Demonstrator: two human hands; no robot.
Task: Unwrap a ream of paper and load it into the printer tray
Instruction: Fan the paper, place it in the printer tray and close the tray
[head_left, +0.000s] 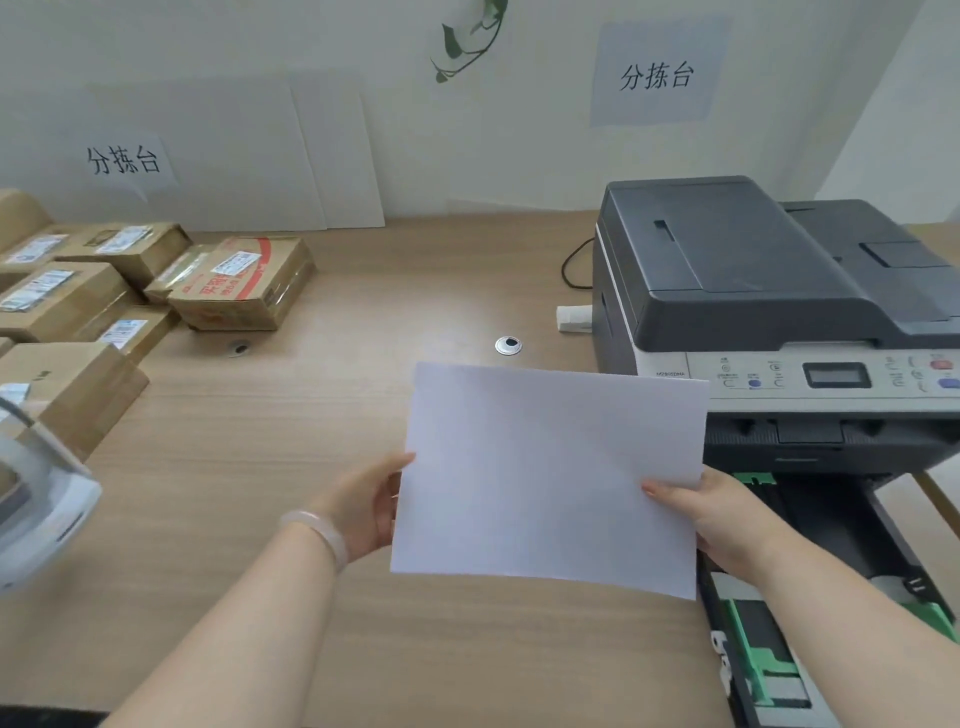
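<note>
A stack of white paper (545, 478) hangs above the wooden table (260, 467), held flat between both hands. My left hand (371, 506) grips its left edge, with a pale bangle on the wrist. My right hand (727, 519) grips its right edge, thumb on top. The grey printer (769, 291) stands at the right. Its black paper tray (810, 597) is pulled out toward me, with green guides showing, just right of the paper. How thick the stack is cannot be seen.
Several taped cardboard parcels (239, 283) lie at the left and back left. A white device (36, 499) sits at the left edge. A round cable grommet (508, 345) is in the table's middle. White boards (291, 156) lean on the wall.
</note>
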